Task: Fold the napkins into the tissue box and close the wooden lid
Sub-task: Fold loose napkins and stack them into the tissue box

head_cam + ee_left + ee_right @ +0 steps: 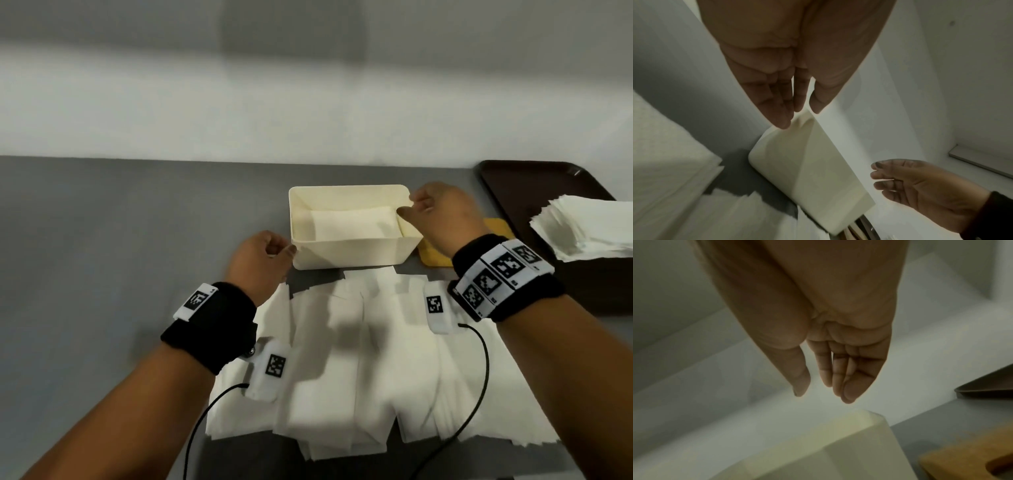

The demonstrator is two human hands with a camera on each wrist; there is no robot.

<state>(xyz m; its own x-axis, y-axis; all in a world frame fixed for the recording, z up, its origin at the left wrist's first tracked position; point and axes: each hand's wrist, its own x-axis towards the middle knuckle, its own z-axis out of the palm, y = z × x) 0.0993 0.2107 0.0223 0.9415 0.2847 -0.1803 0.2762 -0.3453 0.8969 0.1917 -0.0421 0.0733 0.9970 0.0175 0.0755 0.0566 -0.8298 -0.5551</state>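
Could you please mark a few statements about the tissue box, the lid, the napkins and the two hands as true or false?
1. The tissue box stands open with a folded napkin inside. True.
2. The wooden lid sits on top of the box. False: it lies on the table to the box's right, partly behind the right hand.
3. The left hand holds a napkin. False: it is empty, at the box's near left corner.
4. A stack of napkins rests on the dark tray. True.
5. Napkins lie spread in front of the box. True.

Left hand (789, 68) (fingers relaxed) above the tissue box (807, 170).
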